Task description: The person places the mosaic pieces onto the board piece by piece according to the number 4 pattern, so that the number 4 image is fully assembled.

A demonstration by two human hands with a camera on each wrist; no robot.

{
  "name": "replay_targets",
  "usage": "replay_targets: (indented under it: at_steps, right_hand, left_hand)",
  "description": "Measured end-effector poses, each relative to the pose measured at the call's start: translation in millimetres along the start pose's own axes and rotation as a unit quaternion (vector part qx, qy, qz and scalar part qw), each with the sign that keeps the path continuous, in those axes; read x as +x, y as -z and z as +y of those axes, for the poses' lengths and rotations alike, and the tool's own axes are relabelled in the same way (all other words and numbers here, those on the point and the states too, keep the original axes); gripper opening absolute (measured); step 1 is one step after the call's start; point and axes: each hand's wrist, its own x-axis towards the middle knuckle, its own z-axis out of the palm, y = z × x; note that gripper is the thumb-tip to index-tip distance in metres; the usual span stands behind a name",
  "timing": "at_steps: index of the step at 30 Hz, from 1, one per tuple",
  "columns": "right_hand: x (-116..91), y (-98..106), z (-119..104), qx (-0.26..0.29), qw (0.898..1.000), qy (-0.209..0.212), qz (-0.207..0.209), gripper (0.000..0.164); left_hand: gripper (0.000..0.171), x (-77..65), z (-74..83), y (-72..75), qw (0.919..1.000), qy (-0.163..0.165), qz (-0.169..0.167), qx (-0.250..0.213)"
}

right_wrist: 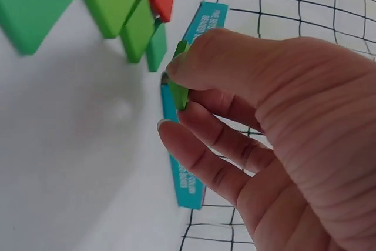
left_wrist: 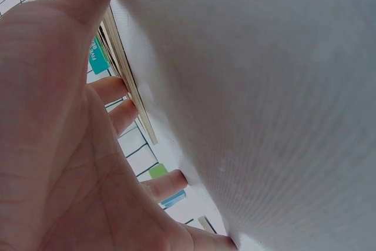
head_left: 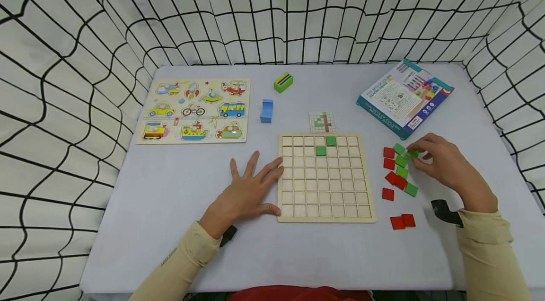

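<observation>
A wooden grid board [head_left: 298, 187] lies mid-table with two green tiles [head_left: 320, 150] in its upper cells. My left hand [head_left: 244, 195] is spread on the table at the board's left side, its thumb and some fingertips touching the edge. Over on the right, my right hand [head_left: 447, 167] pinches a green square tile [right_wrist: 181, 89] between thumb and finger. Beside it lie loose green tiles [head_left: 401, 160] and red tiles [head_left: 389, 163], with two more red tiles nearer the front. Behind the board is a small pattern card [head_left: 317, 122] printed with green and red squares.
A teal-edged box [head_left: 396, 97] lies at the back right. At the back left is a vehicle picture puzzle [head_left: 193, 109]. Between them stand a blue block [head_left: 266, 111] and a green striped block [head_left: 283, 83]. Black netting [head_left: 268, 12] surrounds the table's back and sides.
</observation>
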Motion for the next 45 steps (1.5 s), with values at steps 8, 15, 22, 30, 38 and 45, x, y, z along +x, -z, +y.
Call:
replay_targets:
  at_steps: [8,15,22,30,38,45]
  right_hand:
    - [6,8,-30,-0.013,0.997,0.056,0.048,0.035]
    - [23,9,-67,-0.008,0.991,0.122,0.058,0.034]
    - [44,6,-102,-0.003,0.985,0.169,0.04,0.032]
    - [69,-17,-133,0.022,0.97,0.242,0.015,0.027]
    - [83,-47,-154,0.056,0.962,0.267,-0.034,0.022]
    - [90,-68,-160,0.061,0.956,0.282,-0.053,0.018]
  left_hand:
    - [0.106,0.8,-0.9,0.3,1.0,0.002,-0.001,0.005]
    - [0.105,-0.1,-1.8,-0.2,1.0,-0.002,0.005,0.008]
    - [0.105,-0.4,-2.1,0.0,1.0,-0.002,0.003,0.007]
    - [0.107,0.8,-0.4,1.3,1.0,0.003,0.0,0.003]
    - [0.107,1.7,0.7,1.3,0.9999,0.007,-0.009,0.005]
    - [0.107,1.9,1.6,1.8,0.9998,0.011,-0.017,0.004]
